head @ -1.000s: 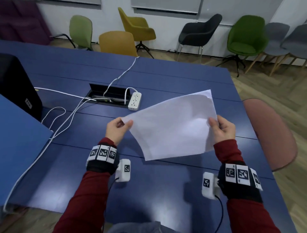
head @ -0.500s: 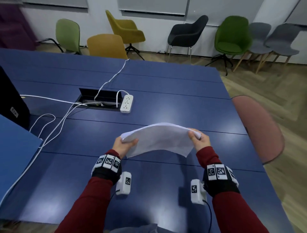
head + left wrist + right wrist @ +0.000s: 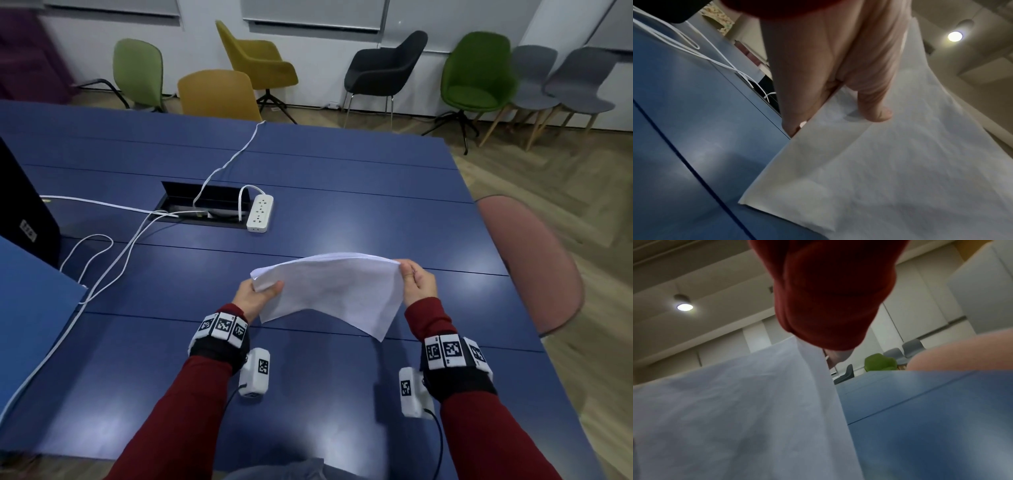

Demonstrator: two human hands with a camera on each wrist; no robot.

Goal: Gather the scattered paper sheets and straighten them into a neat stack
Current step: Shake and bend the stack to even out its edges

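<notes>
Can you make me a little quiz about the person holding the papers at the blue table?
1. True or false: the paper sheets lie flat on the blue table.
2. Which hands hold the sheets? A) left only B) right only C) both
3. Fill in: the white power strip sits beside the dark cable ___ in the table.

Key:
1. False: they are held up, sagging between the hands.
2. C: the left hand and the right hand each grip a side.
3. Hatch.
</notes>
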